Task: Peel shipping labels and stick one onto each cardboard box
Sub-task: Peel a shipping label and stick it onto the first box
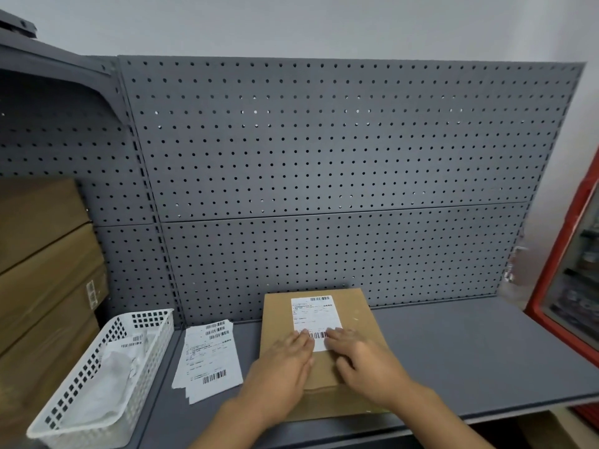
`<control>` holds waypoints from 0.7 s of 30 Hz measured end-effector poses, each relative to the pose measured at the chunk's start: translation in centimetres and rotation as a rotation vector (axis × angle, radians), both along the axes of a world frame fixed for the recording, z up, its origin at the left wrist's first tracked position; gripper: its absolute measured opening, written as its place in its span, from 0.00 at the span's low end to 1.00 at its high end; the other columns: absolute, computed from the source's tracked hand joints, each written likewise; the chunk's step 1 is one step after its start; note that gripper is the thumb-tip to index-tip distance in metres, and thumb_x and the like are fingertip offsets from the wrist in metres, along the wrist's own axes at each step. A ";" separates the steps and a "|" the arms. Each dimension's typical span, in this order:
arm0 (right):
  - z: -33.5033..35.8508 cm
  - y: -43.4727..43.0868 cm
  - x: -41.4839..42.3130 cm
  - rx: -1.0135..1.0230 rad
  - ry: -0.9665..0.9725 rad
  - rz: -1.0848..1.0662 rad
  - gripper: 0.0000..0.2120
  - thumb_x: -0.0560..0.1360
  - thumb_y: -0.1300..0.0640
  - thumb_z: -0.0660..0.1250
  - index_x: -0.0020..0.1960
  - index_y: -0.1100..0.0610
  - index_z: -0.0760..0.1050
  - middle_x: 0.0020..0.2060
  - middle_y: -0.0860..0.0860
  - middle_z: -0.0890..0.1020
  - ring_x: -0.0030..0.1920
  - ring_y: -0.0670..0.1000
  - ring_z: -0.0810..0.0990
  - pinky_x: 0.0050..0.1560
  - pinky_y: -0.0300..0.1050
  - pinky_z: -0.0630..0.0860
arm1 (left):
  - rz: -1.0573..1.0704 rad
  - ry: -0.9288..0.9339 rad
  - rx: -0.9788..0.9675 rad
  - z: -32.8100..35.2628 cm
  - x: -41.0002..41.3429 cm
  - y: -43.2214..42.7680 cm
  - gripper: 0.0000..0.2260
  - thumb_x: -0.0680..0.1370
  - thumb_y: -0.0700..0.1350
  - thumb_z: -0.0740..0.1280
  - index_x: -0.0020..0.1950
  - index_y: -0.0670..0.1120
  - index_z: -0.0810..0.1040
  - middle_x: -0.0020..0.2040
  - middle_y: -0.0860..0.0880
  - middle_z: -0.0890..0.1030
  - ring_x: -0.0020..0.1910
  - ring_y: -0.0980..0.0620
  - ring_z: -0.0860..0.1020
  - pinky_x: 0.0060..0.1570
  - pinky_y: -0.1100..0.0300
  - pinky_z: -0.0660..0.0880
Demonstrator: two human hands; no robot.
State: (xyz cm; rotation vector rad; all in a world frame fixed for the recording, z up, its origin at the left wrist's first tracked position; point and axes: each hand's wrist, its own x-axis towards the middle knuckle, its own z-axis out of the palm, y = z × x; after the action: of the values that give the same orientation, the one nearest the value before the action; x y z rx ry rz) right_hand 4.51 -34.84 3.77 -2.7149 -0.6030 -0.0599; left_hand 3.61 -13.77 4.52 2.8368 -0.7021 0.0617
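Note:
A flat brown cardboard box lies on the grey shelf, with a white shipping label stuck on its top face. My left hand lies flat on the box, its straight fingertips pressing the label's lower left edge. My right hand lies flat beside it, fingertips on the label's lower right part. A loose pile of shipping labels with barcodes rests on the shelf to the left of the box.
A white perforated plastic basket holding crumpled backing paper stands at the far left. Stacked brown cartons rise behind it. A grey pegboard backs the grey shelf. A red-framed cabinet stands at the right.

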 end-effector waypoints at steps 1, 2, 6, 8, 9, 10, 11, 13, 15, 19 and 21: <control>-0.3 0.0 0.0 -0.002 -0.009 -0.005 0.24 0.79 0.57 0.55 0.74 0.52 0.74 0.79 0.47 0.69 0.79 0.48 0.65 0.80 0.41 0.58 | 0.005 -0.021 -0.005 -0.2 -0.1 -0.1 0.24 0.88 0.53 0.47 0.84 0.50 0.56 0.85 0.53 0.54 0.84 0.54 0.51 0.76 0.65 0.41; -0.6 -0.1 0.0 0.002 -0.014 -0.005 0.25 0.80 0.58 0.55 0.76 0.51 0.72 0.79 0.47 0.68 0.80 0.48 0.64 0.80 0.38 0.54 | 0.010 -0.036 -0.015 -0.4 -0.1 -0.1 0.24 0.88 0.53 0.47 0.84 0.50 0.56 0.85 0.53 0.54 0.84 0.54 0.51 0.75 0.66 0.39; 0.1 -0.6 -0.5 0.208 0.028 -0.049 0.22 0.79 0.61 0.59 0.71 0.52 0.78 0.73 0.45 0.77 0.76 0.47 0.70 0.78 0.38 0.61 | 0.030 -0.030 -0.123 -1.2 -0.3 0.3 0.23 0.88 0.53 0.48 0.83 0.52 0.58 0.84 0.55 0.56 0.84 0.56 0.51 0.78 0.65 0.39; 0.8 -1.3 -1.1 0.358 -0.069 -0.152 0.20 0.77 0.63 0.62 0.66 0.53 0.81 0.64 0.39 0.80 0.69 0.44 0.75 0.71 0.34 0.68 | 0.064 -0.083 -0.246 -1.7 -0.6 1.0 0.22 0.88 0.54 0.51 0.83 0.53 0.59 0.82 0.60 0.57 0.83 0.57 0.51 0.81 0.61 0.41; 0.9 -1.7 -1.5 0.392 -0.146 -0.221 0.19 0.77 0.63 0.62 0.65 0.54 0.82 0.62 0.38 0.80 0.66 0.42 0.75 0.67 0.31 0.67 | 0.116 -0.111 -0.327 -2.0 -0.8 1.6 0.22 0.87 0.55 0.53 0.82 0.54 0.61 0.79 0.64 0.58 0.83 0.58 0.53 0.82 0.59 0.44; 1.0 -2.3 -1.9 0.409 -0.213 -0.290 0.18 0.77 0.60 0.63 0.64 0.54 0.83 0.60 0.39 0.80 0.64 0.43 0.76 0.63 0.31 0.67 | 0.192 -0.111 -0.432 -2.3 -1.1 2.2 0.22 0.87 0.55 0.55 0.81 0.55 0.62 0.77 0.65 0.59 0.82 0.58 0.55 0.82 0.57 0.48; 0.8 -2.9 -2.3 0.419 -0.246 -0.352 0.16 0.78 0.58 0.64 0.63 0.54 0.83 0.60 0.41 0.82 0.63 0.45 0.76 0.61 0.34 0.68 | 0.278 -0.073 -0.554 -2.5 -1.3 2.9 0.22 0.86 0.56 0.57 0.81 0.55 0.63 0.76 0.65 0.60 0.81 0.58 0.57 0.81 0.55 0.53; -0.3 -4.2 -3.0 0.468 -0.217 -0.459 0.14 0.80 0.57 0.67 0.65 0.54 0.81 0.61 0.45 0.81 0.63 0.49 0.77 0.60 0.40 0.70 | 0.411 0.124 -0.805 -2.6 -1.7 4.2 0.27 0.84 0.58 0.61 0.82 0.56 0.59 0.75 0.64 0.61 0.81 0.55 0.60 0.79 0.52 0.60; -1.5 -5.1 -3.8 0.612 -0.089 -0.551 0.19 0.80 0.54 0.69 0.71 0.53 0.76 0.65 0.46 0.78 0.64 0.49 0.76 0.62 0.45 0.72 | 0.471 0.316 -0.966 -2.7 -1.7 4.8 0.32 0.83 0.59 0.63 0.84 0.55 0.54 0.77 0.61 0.60 0.81 0.53 0.61 0.79 0.50 0.60; -2.9 -4.0 -5.4 1.015 0.199 -0.650 0.28 0.80 0.47 0.70 0.77 0.53 0.69 0.70 0.49 0.76 0.68 0.52 0.75 0.66 0.50 0.73 | 0.515 0.392 -1.042 -3.9 -2.2 4.0 0.27 0.86 0.54 0.59 0.84 0.52 0.55 0.82 0.52 0.62 0.81 0.51 0.62 0.79 0.52 0.58; -3.2 -2.9 -6.0 1.168 0.279 -0.647 0.24 0.80 0.45 0.69 0.73 0.52 0.73 0.65 0.46 0.79 0.63 0.47 0.77 0.63 0.48 0.71 | 0.503 0.358 -1.059 -4.0 -2.8 2.8 0.23 0.87 0.54 0.54 0.83 0.53 0.60 0.80 0.53 0.66 0.78 0.54 0.63 0.78 0.55 0.58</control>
State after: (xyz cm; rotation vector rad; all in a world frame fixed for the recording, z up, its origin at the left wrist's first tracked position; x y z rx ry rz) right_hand -1.54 -37.73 0.60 -1.6071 0.3505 -0.1377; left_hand 0.78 -11.02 0.51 1.8400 0.1414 -0.0008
